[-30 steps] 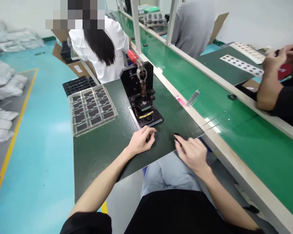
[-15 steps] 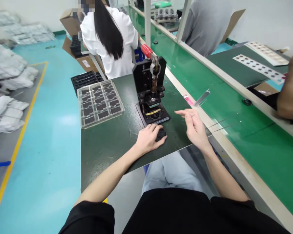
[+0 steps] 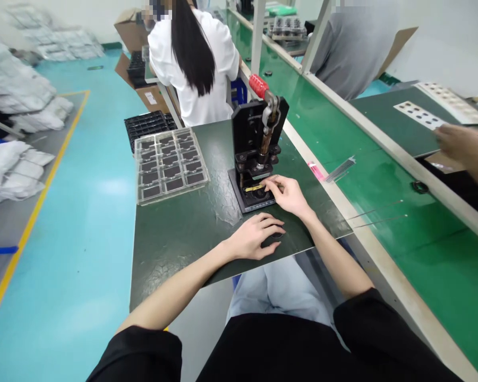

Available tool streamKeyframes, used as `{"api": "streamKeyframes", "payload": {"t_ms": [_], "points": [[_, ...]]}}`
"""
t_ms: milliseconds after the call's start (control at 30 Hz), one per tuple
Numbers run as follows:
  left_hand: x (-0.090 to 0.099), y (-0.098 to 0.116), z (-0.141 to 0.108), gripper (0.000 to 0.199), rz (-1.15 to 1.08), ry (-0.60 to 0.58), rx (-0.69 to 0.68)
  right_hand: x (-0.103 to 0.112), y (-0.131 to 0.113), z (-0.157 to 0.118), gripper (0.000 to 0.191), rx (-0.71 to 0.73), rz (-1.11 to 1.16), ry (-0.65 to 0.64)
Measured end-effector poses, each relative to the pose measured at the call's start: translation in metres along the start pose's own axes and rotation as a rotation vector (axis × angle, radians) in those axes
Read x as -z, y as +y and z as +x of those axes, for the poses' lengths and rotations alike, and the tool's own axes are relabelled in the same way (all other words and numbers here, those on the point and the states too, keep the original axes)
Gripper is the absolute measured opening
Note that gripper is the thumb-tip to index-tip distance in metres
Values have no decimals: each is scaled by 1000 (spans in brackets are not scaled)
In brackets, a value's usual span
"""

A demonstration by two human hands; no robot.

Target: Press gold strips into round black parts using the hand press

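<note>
On the dark green table top, my left hand [image 3: 258, 236] lies with its fingers spread over a black round part [image 3: 278, 235], which shows only partly between them. My right hand [image 3: 287, 195] reaches into the bed of a black hand press [image 3: 258, 127] with thumb and forefinger pinched together. Its fingertips are at the right end of a yellow strip [image 3: 254, 188] lying across the bed. Whether they grip the strip or some small thing cannot be made out. The press has a red handle [image 3: 258, 85], raised above its plunger.
A clear tray [image 3: 171, 167] with dark flat pieces in its pockets stands left of the press, beside black trays [image 3: 147, 127]. Right of the table runs a green conveyor [image 3: 382, 159] with thin strips [image 3: 340, 170] at its edge. A person [image 3: 199, 63] sits ahead; another person's arm [image 3: 468, 146] reaches in at right.
My right hand has moved left from beside the press into its bed. My left hand has loosened around the black round part, its fingers now stretched over it. The view has shifted slightly.
</note>
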State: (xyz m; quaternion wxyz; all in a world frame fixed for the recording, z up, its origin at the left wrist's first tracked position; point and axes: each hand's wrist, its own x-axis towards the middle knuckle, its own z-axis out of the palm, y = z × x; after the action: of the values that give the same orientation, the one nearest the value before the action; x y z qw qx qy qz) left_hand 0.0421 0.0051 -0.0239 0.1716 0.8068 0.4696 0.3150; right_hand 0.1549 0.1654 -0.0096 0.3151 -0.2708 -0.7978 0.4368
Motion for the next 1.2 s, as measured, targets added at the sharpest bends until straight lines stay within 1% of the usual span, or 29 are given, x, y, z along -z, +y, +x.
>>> {"api": "streamKeyframes", "payload": {"t_ms": [133,200,300,467,600,700,733,800,833,867,900,933,1033,1067,1133,1200], "points": [[-3,1,-2,20,17,11,19,-5,1,-2,40,70,-147,54],[-4,1,-2,21,18,22,34,-6,1,-3,40,104,-193,62],[-5,0,-1,27,25,55,57,-7,0,-4,41,107,-209,85],[-4,-3,0,43,58,79,130,-9,0,-5,33,121,-231,121],[-4,-4,1,42,48,62,179,-13,-1,-2,28,108,-247,141],[-4,-5,1,42,28,68,182,-12,-7,0,31,97,-234,171],[-4,-6,1,43,17,77,181,-10,-10,-1,33,95,-203,208],[-4,-6,2,45,-8,93,185,-3,-17,-10,34,86,-110,355],[-4,-6,2,46,-19,101,190,1,-20,-18,35,69,-70,436],[-4,-6,2,47,-30,106,196,6,-22,-29,35,45,-44,489],[-4,-6,2,48,-39,110,203,9,-24,-42,36,17,-31,500],[-4,-6,2,49,-48,114,209,12,-24,-55,37,-12,-26,469],[-4,-6,1,51,-72,116,219,14,-20,-94,36,-88,-18,264],[-5,-7,0,51,-79,116,222,13,-18,-103,35,-100,-20,217],[-5,-7,0,52,-90,118,224,10,-13,-113,33,-108,-44,171],[-5,-8,0,53,-98,123,222,6,-11,-115,31,-94,-85,159]]}}
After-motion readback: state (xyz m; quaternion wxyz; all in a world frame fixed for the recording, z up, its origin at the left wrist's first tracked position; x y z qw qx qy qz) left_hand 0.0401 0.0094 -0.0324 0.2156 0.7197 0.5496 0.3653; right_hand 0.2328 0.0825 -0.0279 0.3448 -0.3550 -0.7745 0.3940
